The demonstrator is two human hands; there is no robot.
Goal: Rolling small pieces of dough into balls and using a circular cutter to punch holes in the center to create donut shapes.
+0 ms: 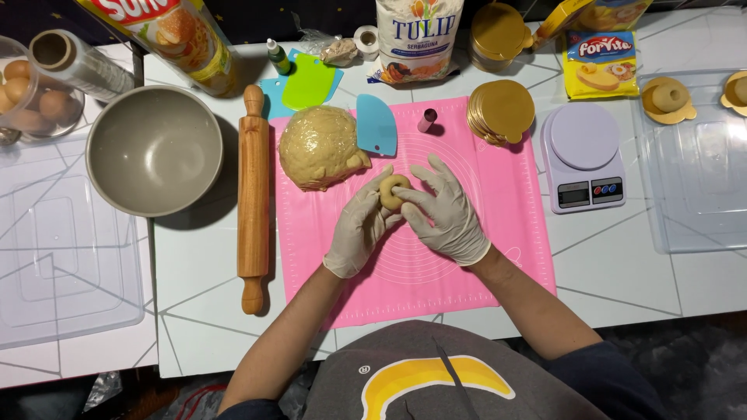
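Both my hands wear pale gloves and work over a pink silicone mat (482, 257). My left hand (359, 227) cups a small ring-shaped piece of tan dough (394, 190) from the left. My right hand (445, 211) presses its fingers on the same dough ring from the right. A large lump of dough wrapped in clear film (320, 148) lies on the mat's far left corner. A blue plastic scraper (377, 124) rests just beyond the hands.
A wooden rolling pin (253, 198) lies left of the mat beside a grey bowl (154, 149). A stack of gold discs (502, 111), a small pink cutter (427, 120) and a lilac kitchen scale (585, 157) sit to the right. Clear trays (700, 171) flank the table; a flour bag (416, 39) stands behind.
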